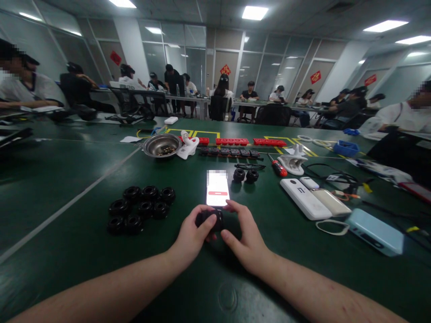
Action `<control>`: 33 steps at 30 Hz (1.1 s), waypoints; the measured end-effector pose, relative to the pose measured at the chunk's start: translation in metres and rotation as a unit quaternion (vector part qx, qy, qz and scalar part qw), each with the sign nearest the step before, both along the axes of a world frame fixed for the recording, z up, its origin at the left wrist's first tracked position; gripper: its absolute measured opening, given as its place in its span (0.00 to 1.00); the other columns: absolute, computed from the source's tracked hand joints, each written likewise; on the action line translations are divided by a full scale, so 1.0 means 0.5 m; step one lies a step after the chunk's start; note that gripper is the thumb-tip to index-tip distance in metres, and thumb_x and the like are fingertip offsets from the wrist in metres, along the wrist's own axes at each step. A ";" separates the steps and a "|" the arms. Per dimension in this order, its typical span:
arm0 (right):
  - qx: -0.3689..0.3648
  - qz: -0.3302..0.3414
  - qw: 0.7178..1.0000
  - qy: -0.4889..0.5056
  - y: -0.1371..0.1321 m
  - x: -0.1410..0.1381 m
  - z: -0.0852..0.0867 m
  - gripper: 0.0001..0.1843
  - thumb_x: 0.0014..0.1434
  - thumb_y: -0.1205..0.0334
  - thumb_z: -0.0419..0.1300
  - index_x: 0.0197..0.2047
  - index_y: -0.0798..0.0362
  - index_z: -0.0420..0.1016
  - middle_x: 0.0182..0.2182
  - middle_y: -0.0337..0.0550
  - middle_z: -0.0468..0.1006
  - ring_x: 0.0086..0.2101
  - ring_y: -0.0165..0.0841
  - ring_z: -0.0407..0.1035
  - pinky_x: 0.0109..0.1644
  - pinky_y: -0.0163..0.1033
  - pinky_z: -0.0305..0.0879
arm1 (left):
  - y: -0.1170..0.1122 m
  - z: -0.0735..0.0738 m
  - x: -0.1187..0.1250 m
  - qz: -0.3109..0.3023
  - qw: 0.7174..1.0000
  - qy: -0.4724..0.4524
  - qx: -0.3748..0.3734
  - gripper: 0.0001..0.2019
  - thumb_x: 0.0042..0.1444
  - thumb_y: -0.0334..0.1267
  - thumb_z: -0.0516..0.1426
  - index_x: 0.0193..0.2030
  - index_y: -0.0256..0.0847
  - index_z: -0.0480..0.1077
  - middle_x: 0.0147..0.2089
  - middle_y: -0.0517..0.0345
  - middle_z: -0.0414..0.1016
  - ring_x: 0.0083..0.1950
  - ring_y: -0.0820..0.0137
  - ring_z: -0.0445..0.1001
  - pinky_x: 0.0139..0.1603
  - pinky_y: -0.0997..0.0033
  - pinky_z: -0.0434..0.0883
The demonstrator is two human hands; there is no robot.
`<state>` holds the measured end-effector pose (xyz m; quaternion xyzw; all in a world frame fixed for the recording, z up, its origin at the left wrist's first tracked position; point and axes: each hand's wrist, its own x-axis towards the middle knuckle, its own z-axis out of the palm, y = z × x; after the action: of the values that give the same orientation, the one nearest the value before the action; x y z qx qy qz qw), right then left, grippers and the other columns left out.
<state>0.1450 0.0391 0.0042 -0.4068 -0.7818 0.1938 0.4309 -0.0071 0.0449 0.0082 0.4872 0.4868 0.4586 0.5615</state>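
Note:
Between the thumb and fingers of my left hand [190,233] is a black round piece that looks like a small toy wheel [218,220]. My right hand [245,240] is at its right side, thumb and fingers spread, with a gap to the wheel. Just beyond both hands lies a phone [217,195] with a lit screen. To the left, several similar black wheels [145,209] are grouped on the green table [81,260]. Two more black wheels [239,175] sit right of the phone.
Further back are a metal bowl [146,149] with small pieces, a white holder [189,149], a black row of parts [230,153] and red strips [232,141]. Rightward lie a screwdriver [279,168], a white power bank [305,199], a light-blue box [375,231] and cables. People sit beyond.

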 end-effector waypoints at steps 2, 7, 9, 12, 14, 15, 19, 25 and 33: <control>-0.025 -0.020 0.999 0.000 0.004 0.000 -0.004 0.20 0.55 0.55 0.53 0.50 0.52 0.59 0.38 0.46 0.67 0.40 0.38 0.63 0.43 0.47 0.62 | -0.001 -0.001 0.000 -0.014 1.000 -0.007 0.007 0.15 0.45 0.45 0.56 0.37 0.39 0.61 0.29 0.63 0.67 0.22 0.76 0.68 0.21 0.77 0.65; 0.011 0.004 0.999 -0.034 0.006 -0.001 0.008 0.15 0.53 0.60 0.57 0.45 0.51 0.64 0.37 0.43 0.70 0.39 0.37 0.62 0.43 0.45 0.61 | 0.000 -0.006 -0.004 -0.037 0.999 -0.016 0.010 0.16 0.45 0.46 0.56 0.36 0.39 0.62 0.29 0.63 0.66 0.21 0.76 0.68 0.21 0.76 0.66; 0.043 0.016 0.998 -0.051 0.002 -0.002 0.013 0.18 0.52 0.63 0.58 0.47 0.50 0.62 0.40 0.43 0.70 0.42 0.37 0.61 0.47 0.45 0.59 | 0.001 -0.008 -0.006 -0.031 0.999 -0.016 0.002 0.17 0.46 0.49 0.54 0.37 0.39 0.62 0.28 0.63 0.66 0.21 0.75 0.68 0.20 0.75 0.66; 0.049 0.019 0.997 -0.051 -0.004 -0.003 0.014 0.21 0.51 0.62 0.58 0.49 0.50 0.60 0.43 0.44 0.68 0.44 0.38 0.60 0.49 0.46 0.57 | 0.001 -0.007 -0.007 -0.010 1.000 0.001 0.024 0.15 0.46 0.48 0.55 0.35 0.39 0.64 0.30 0.60 0.68 0.27 0.71 0.70 0.25 0.73 0.68; 0.022 0.012 0.999 -0.030 -0.004 -0.002 0.010 0.22 0.52 0.58 0.57 0.50 0.51 0.59 0.42 0.46 0.67 0.43 0.39 0.61 0.46 0.47 0.59 | 0.000 -0.007 -0.006 -0.006 0.999 0.007 0.037 0.14 0.45 0.46 0.56 0.34 0.39 0.65 0.32 0.59 0.68 0.32 0.69 0.70 0.28 0.73 0.69; 0.005 0.008 1.000 -0.021 -0.003 -0.001 0.007 0.21 0.53 0.56 0.56 0.49 0.51 0.59 0.41 0.46 0.67 0.42 0.39 0.61 0.45 0.47 0.60 | 0.000 -0.008 -0.005 -0.013 0.999 0.004 0.035 0.14 0.45 0.46 0.57 0.34 0.39 0.64 0.33 0.59 0.68 0.32 0.70 0.70 0.28 0.73 0.69; -0.022 -0.004 0.999 -0.028 0.004 0.000 0.004 0.12 0.56 0.58 0.53 0.44 0.51 0.64 0.36 0.44 0.69 0.38 0.38 0.62 0.42 0.46 0.61 | 0.002 -0.012 -0.001 -0.052 0.998 -0.023 0.006 0.15 0.45 0.46 0.57 0.37 0.39 0.62 0.30 0.63 0.66 0.22 0.76 0.68 0.22 0.76 0.66; 0.047 0.057 0.996 -0.051 -0.006 -0.004 0.016 0.19 0.52 0.65 0.56 0.48 0.51 0.60 0.43 0.46 0.66 0.45 0.38 0.59 0.49 0.47 0.57 | 0.003 -0.008 -0.004 -0.033 0.999 -0.003 -0.003 0.13 0.50 0.47 0.51 0.32 0.38 0.62 0.26 0.63 0.65 0.23 0.74 0.68 0.21 0.76 0.66; -0.035 -0.005 0.999 -0.030 0.003 -0.002 0.005 0.13 0.55 0.54 0.52 0.41 0.53 0.65 0.35 0.44 0.68 0.38 0.39 0.61 0.41 0.46 0.59 | -0.002 -0.001 -0.001 -0.047 0.999 0.000 -0.011 0.12 0.48 0.45 0.53 0.34 0.39 0.61 0.27 0.64 0.65 0.22 0.75 0.68 0.22 0.75 0.66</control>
<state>0.1440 0.0405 0.0067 -0.4311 -0.7849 0.2071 0.3939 -0.0075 0.0439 0.0076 0.5038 0.4682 0.4262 0.5877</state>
